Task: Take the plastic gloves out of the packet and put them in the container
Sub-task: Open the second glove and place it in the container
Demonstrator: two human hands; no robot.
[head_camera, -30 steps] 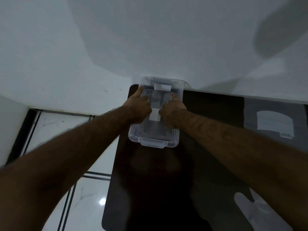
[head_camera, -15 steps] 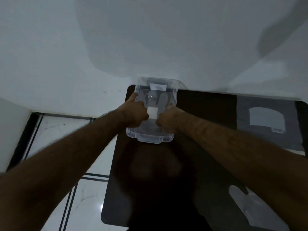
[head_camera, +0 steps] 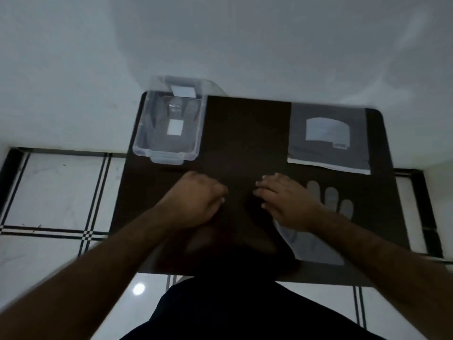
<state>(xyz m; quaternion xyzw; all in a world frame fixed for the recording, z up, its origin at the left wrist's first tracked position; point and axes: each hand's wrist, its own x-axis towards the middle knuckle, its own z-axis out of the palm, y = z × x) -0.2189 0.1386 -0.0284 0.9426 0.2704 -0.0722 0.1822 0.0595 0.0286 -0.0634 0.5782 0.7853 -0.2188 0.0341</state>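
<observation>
A clear plastic container [head_camera: 141, 148] stands at the table's far left corner, with a see-through glove folded inside it. The grey packet [head_camera: 328, 153] with a white label lies flat at the far right. One thin plastic glove [head_camera: 331, 196] lies spread on the dark table [head_camera: 245, 133], fingers pointing away. My right hand [head_camera: 286, 200] rests flat over that glove's left part, fingers apart. My left hand [head_camera: 196, 200] hovers loosely curled over bare table left of it, holding nothing.
The table backs onto a white wall [head_camera: 245, 45]. White tiled floor [head_camera: 54, 192] with dark lines shows on both sides. My dark clothing [head_camera: 245, 310] fills the near edge below the table.
Both hands left the container at the far left and pulled back toward me. My right hand now lies on the spread glove; the view has shifted right and down.
</observation>
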